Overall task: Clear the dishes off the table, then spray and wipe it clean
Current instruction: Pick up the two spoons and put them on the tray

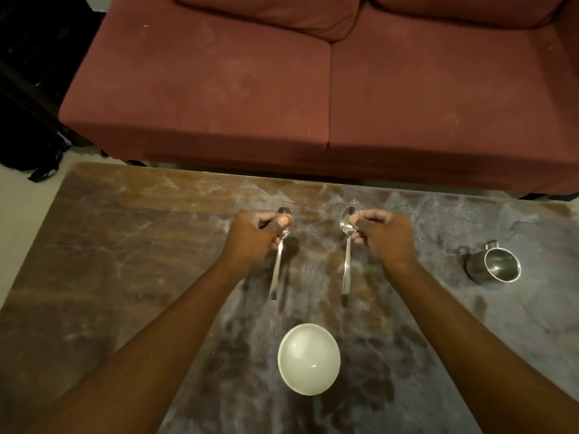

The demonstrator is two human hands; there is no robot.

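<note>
Two metal spoons are over the middle of the dusty wooden table [109, 252]. My left hand [255, 238] pinches the left spoon [277, 270] near its bowl, handle pointing toward me. My right hand [383, 238] pinches the right spoon [346, 267] the same way. Whether the handle ends touch the table I cannot tell. An empty white bowl [308, 358] sits near the front, between my forearms. A steel mug [495, 266] lies tilted on the right side of the table.
A red sofa [313, 89] stands just beyond the table's far edge. A dark bag [34, 151] and dark furniture are at the far left on the floor. White powdery smears cover most of the tabletop.
</note>
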